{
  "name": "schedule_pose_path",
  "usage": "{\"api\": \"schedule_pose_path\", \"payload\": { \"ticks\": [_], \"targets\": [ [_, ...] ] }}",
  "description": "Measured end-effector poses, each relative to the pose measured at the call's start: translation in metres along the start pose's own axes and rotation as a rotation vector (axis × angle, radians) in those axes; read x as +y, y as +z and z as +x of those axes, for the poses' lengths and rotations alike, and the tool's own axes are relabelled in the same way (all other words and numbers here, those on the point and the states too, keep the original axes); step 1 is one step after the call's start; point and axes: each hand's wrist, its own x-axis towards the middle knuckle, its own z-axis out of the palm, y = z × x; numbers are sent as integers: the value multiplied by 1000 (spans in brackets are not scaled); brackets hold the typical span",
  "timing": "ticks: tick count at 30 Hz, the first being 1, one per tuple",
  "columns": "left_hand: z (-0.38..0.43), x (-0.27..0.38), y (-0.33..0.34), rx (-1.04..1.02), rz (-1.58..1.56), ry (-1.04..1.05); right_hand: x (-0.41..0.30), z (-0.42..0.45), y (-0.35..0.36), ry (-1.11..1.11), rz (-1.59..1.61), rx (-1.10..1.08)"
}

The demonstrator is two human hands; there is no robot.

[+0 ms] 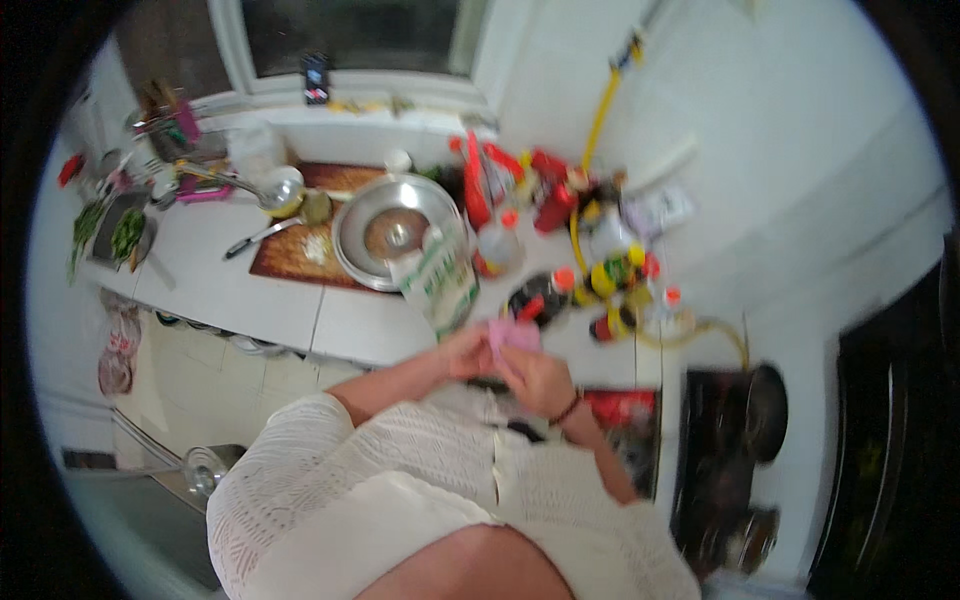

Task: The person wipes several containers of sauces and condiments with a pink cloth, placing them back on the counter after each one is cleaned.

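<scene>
At the counter's front edge, my left hand (pixel 466 351) and my right hand (pixel 538 379) come together around a small pink, soft-looking thing (pixel 521 334), perhaps a cloth or packet; blur hides which. Both hands grip it. Just beyond them stands a dark bottle (pixel 538 295) with a red cap. To the left, a white plastic bag (pixel 437 281) with green print leans over the rim of a wide steel bowl (pixel 351 232). That bowl rests on a wooden cutting board (pixel 281 255), beside a small heap of chopped white food (pixel 316 250).
A black-handled utensil (pixel 259 238) and a steel ladle (pixel 281 193) lie left of the bowl. Sauce bottles (pixel 615 274) crowd the right corner, near a yellow gas hose (pixel 598 120). Further right is a black stove (pixel 712 450) with a dark pan (pixel 768 412). Leafy greens (pixel 129 234) sit far left.
</scene>
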Motion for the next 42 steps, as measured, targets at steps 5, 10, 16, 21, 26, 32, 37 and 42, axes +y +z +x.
{"api": "schedule_pose_path", "payload": {
  "ticks": [5,10,16,21,26,32,37,42],
  "targets": [
    [-6,8,-10,165,-148,77,4,-10,4,41,252,-103],
    [-6,27,9,423,210,362,59,-20,18,554,463,149],
    [34,36,24,557,562,564,90,22,83,568,693,415],
    [71,31,-2,514,752,542,82,34,77,686,1098,407],
    [71,18,4,539,826,523,119,-1,49,617,906,311],
    [73,23,21,527,670,569,150,-42,9,568,635,234],
    [104,28,20,249,992,623,116,-16,-41,325,195,471],
    [143,14,30,237,1223,576,129,14,15,330,607,661]
  ]
}}
